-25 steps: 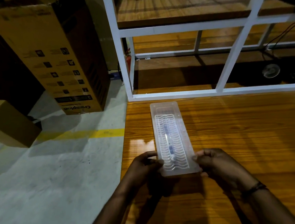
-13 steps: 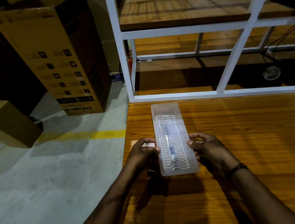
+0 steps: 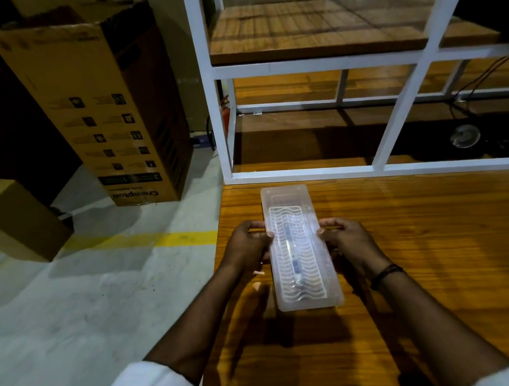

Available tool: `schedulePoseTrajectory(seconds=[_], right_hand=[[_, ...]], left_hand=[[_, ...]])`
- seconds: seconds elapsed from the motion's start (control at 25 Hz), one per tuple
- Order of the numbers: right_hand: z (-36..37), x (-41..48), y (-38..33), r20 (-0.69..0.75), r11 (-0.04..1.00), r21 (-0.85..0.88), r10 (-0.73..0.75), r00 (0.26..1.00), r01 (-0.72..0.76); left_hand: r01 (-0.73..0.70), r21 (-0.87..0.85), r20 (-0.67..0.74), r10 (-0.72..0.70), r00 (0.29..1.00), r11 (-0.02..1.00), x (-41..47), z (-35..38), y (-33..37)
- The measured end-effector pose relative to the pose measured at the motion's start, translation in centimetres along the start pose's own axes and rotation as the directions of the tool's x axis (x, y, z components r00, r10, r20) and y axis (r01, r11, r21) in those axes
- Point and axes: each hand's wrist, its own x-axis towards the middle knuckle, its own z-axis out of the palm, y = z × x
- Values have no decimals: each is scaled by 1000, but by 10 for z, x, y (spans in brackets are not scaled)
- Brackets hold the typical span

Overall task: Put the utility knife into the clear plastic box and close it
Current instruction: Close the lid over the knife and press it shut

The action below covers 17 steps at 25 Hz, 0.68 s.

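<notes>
Head view showed one clear plastic box (image 3: 301,247) lying on the wooden table (image 3: 435,238) near its left edge, its long axis running straight away from the person. One utility knife (image 3: 293,258) lay inside along that same axis, seen through the ribbed lid. The left hand (image 3: 248,244) pressed the box's left long edge and the right hand (image 3: 348,240) the right — both clamped on it at mid-length, equally near. Judging by the flush lid, closing was nearly done; the far end probably needed pressing next. Two cardboard cartons stood on the floor.
</notes>
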Motion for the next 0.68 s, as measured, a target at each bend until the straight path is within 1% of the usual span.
schedulePoseTrajectory(seconds=[0.16,0.36,0.48,0.68], right_hand=[[-2,1,-7,29,996,-80,-36,999,39],[1,12,-20,94,930,-350,-88,992,116],[5,14,-20,86,880,-453,-113,990,140],[9,13,-23,99,828,-536,-134,986,166]], left_hand=[[-28,26,78,26,997,999,4,-3,5],[-11,183,182,-23,983,983,8,-7,19],[-9,238,202,-41,978,971,8,-7,23],[-3,417,196,-86,977,909,18,-6,30]])
